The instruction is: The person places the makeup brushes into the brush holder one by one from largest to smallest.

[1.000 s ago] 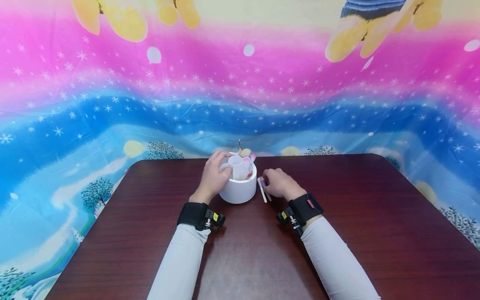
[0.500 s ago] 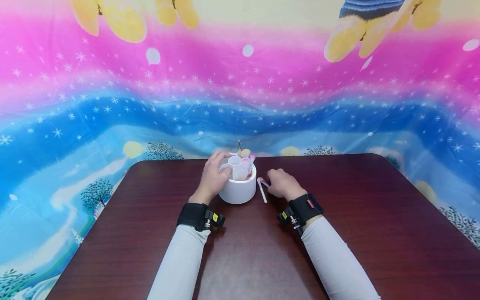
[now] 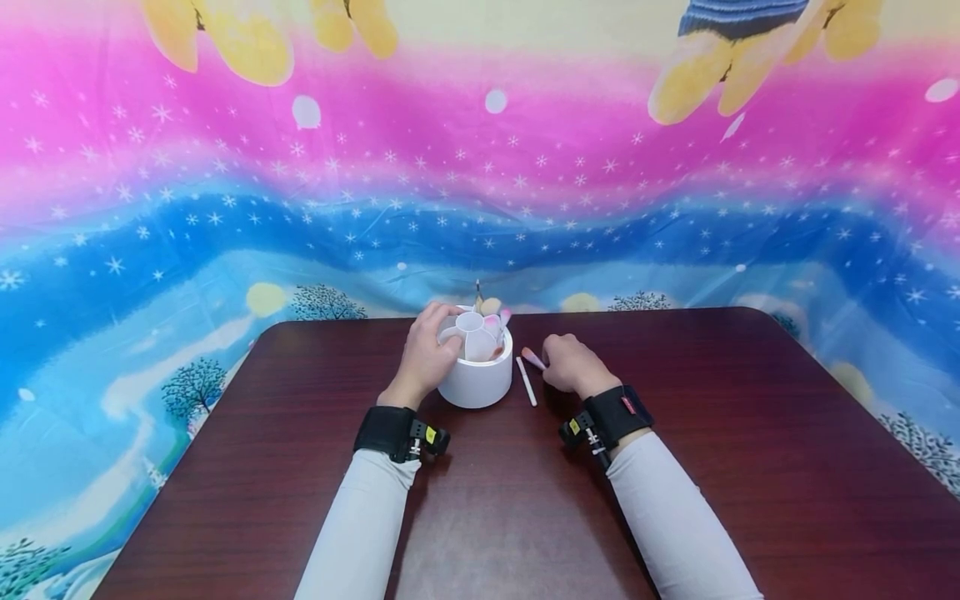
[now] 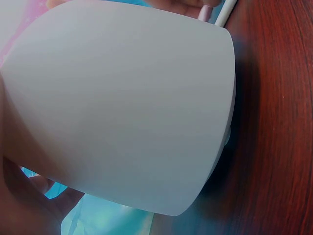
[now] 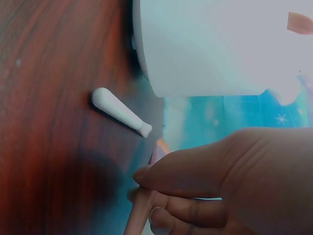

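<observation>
A white round brush holder point(image 3: 476, 385) with a divided insert stands at the table's far side. Several brushes with pink and tan heads poke out of its top. My left hand point(image 3: 430, 357) grips its left rim, thumb at the front edge; the holder's side point(image 4: 127, 103) fills most of the left wrist view. To the right, my right hand point(image 3: 573, 365) pinches a makeup brush point(image 3: 533, 359) with an orange-pink head. Its pink handle point(image 5: 139, 213) runs between thumb and fingers in the right wrist view. A white-handled brush point(image 3: 527, 382) lies between holder and right hand.
A dark reddish-brown table point(image 3: 480, 533) with rounded far corners carries everything. Behind it hangs a printed cloth point(image 3: 480, 183) in pink and blue with snowflakes. Black straps with small cameras point(image 3: 390, 432) sit on both wrists.
My right hand has drawn slightly right with the pink-handled brush, turning it so its head shows apart from the white-handled brush on the table. The left hand keeps its hold on the holder.
</observation>
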A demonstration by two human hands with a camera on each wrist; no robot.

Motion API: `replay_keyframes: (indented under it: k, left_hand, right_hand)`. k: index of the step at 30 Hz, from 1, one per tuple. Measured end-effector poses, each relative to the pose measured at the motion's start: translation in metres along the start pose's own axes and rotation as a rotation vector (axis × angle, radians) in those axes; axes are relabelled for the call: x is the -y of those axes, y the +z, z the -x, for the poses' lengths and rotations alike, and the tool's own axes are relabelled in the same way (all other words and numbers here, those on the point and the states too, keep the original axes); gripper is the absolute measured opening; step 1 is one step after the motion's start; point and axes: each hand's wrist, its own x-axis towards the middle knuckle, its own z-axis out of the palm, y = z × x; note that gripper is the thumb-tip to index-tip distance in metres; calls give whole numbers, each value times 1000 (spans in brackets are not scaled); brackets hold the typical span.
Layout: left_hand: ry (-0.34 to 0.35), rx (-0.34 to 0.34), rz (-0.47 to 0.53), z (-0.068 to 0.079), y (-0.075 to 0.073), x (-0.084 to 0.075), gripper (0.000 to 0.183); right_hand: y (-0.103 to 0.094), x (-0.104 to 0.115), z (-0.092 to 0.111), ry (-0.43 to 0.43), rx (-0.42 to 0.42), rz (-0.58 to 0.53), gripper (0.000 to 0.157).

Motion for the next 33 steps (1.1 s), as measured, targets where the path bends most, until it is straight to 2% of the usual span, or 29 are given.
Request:
replay_keyframes:
  k: [9, 16, 22, 33]
  left_hand:
    - [-5, 7, -2, 0, 0, -2, 34]
    - [-3, 2, 7, 0, -1, -2, 34]
    - [-6, 7, 13, 0, 0, 0, 33]
    - [-3, 5, 16, 0, -1, 0, 34]
  right_hand:
    - [-18, 4, 9, -23, -136, -92, 18]
    - [-32, 13, 16, -110, -254, -158, 11]
    - [-44, 20, 25, -196, -322, -221, 8]
    - [-61, 36, 40, -262, -482, -358, 13]
